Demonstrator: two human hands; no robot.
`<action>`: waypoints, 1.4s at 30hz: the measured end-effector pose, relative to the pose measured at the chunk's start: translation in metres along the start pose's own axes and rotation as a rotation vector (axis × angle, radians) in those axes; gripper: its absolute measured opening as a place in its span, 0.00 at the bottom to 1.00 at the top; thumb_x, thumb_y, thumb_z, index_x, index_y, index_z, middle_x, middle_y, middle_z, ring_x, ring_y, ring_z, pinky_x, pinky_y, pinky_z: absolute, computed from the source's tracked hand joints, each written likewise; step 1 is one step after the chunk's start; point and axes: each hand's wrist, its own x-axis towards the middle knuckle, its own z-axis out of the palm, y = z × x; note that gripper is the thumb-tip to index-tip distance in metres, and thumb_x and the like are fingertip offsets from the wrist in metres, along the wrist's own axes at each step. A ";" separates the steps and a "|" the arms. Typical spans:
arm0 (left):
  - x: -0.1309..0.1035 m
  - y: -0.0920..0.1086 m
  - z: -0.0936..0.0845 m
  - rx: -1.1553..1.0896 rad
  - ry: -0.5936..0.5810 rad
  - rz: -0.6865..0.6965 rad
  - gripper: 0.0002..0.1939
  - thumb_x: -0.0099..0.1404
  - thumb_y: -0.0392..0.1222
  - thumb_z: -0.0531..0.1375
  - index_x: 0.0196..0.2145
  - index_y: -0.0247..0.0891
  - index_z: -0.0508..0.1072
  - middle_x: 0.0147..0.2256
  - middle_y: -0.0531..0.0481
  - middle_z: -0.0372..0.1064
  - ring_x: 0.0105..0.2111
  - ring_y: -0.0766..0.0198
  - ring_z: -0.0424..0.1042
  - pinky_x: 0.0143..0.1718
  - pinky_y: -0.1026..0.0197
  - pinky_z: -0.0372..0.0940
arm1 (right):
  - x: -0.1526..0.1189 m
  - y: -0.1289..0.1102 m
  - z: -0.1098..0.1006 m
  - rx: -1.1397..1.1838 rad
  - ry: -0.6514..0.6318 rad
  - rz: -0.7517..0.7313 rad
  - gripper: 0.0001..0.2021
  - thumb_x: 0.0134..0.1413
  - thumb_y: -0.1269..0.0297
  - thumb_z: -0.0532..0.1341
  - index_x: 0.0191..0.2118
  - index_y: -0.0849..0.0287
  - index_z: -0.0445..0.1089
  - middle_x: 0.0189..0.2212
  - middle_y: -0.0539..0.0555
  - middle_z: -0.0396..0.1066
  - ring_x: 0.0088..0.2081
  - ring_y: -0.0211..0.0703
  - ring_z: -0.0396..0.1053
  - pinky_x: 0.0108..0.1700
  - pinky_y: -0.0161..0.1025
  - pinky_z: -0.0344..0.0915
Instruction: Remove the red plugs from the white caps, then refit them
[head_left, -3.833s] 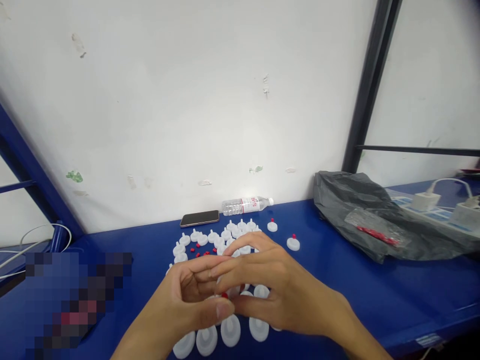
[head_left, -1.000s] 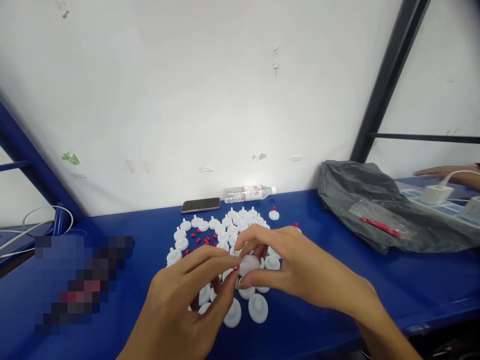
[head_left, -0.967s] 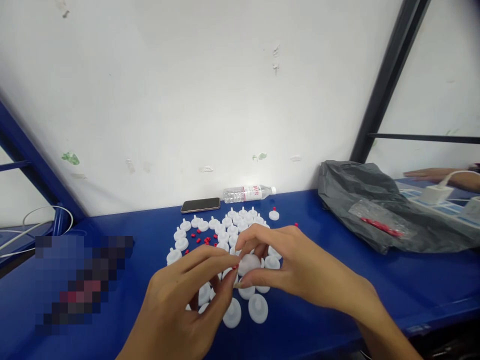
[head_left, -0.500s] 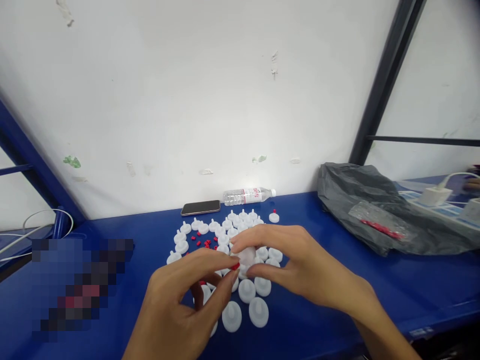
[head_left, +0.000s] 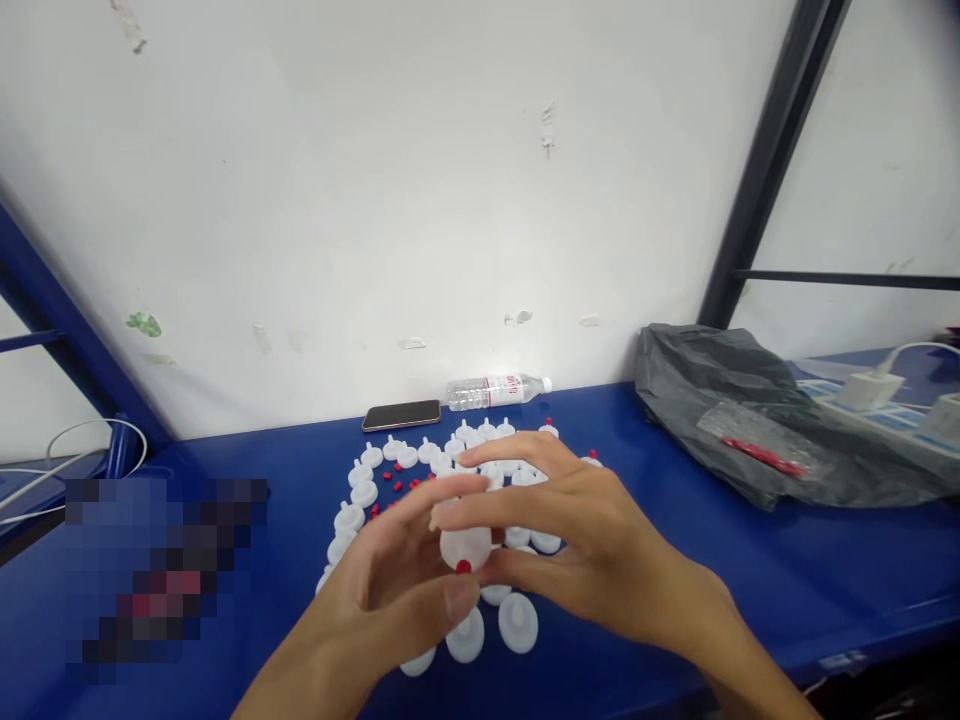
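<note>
Between both hands is a white round spout cap [head_left: 463,540], tilted with its face toward me. A small red tip cap [head_left: 463,567] sits at its spout. My left hand [head_left: 375,590] is closed about it, the thumb pressing near the red tip cap and the fingers behind. My right hand [head_left: 577,520] grips the same white cap from the right, fingers over its top and thumb below. Beneath and around the hands, several more white spout caps [head_left: 517,622] lie on the blue table. Several loose red tip caps [head_left: 397,487] lie among them, partly hidden by my hands.
Against the wall lie a black phone [head_left: 402,415] and a clear water bottle [head_left: 495,391]. A white cap with a red tip [head_left: 548,428] stands at the group's far right. Further right are a grey plastic bag [head_left: 697,430], a clear packet of red pieces [head_left: 765,455] and a power strip [head_left: 911,415].
My left hand has brought the pinched red tip cap against the white cap's spout. The white cap has turned to face me and shifted slightly left, with both hands now around it.
</note>
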 end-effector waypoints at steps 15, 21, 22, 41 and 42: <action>-0.001 0.005 0.008 0.132 0.046 0.098 0.17 0.59 0.56 0.67 0.38 0.41 0.83 0.36 0.45 0.81 0.38 0.50 0.81 0.38 0.54 0.76 | 0.007 -0.005 0.007 0.037 0.042 -0.098 0.06 0.68 0.63 0.65 0.47 0.51 0.76 0.42 0.46 0.82 0.53 0.40 0.75 0.60 0.41 0.68; -0.008 -0.004 -0.001 0.216 0.084 0.060 0.29 0.63 0.63 0.64 0.54 0.41 0.79 0.45 0.40 0.81 0.47 0.43 0.80 0.44 0.48 0.77 | 0.004 -0.006 0.001 0.069 0.016 -0.065 0.06 0.65 0.67 0.66 0.46 0.50 0.75 0.43 0.46 0.82 0.51 0.41 0.75 0.59 0.42 0.67; -0.009 -0.005 -0.004 0.226 0.097 0.052 0.30 0.64 0.64 0.62 0.56 0.43 0.77 0.48 0.41 0.80 0.49 0.44 0.79 0.47 0.47 0.76 | 0.002 -0.006 -0.003 0.078 0.011 -0.034 0.07 0.64 0.66 0.67 0.47 0.50 0.75 0.42 0.46 0.82 0.49 0.41 0.75 0.58 0.42 0.68; 0.014 -0.028 -0.085 1.420 0.082 0.006 0.14 0.62 0.34 0.57 0.35 0.45 0.84 0.35 0.49 0.81 0.34 0.56 0.75 0.38 0.59 0.65 | -0.060 0.052 -0.059 -0.168 -0.598 0.888 0.08 0.46 0.66 0.68 0.35 0.52 0.71 0.36 0.50 0.74 0.37 0.47 0.73 0.33 0.36 0.61; 0.015 -0.028 -0.082 1.427 0.070 -0.008 0.15 0.62 0.33 0.57 0.35 0.45 0.84 0.36 0.49 0.81 0.33 0.57 0.75 0.38 0.59 0.65 | -0.061 0.054 -0.058 -0.187 -0.589 0.897 0.08 0.45 0.66 0.68 0.35 0.52 0.72 0.36 0.50 0.74 0.36 0.46 0.73 0.32 0.36 0.61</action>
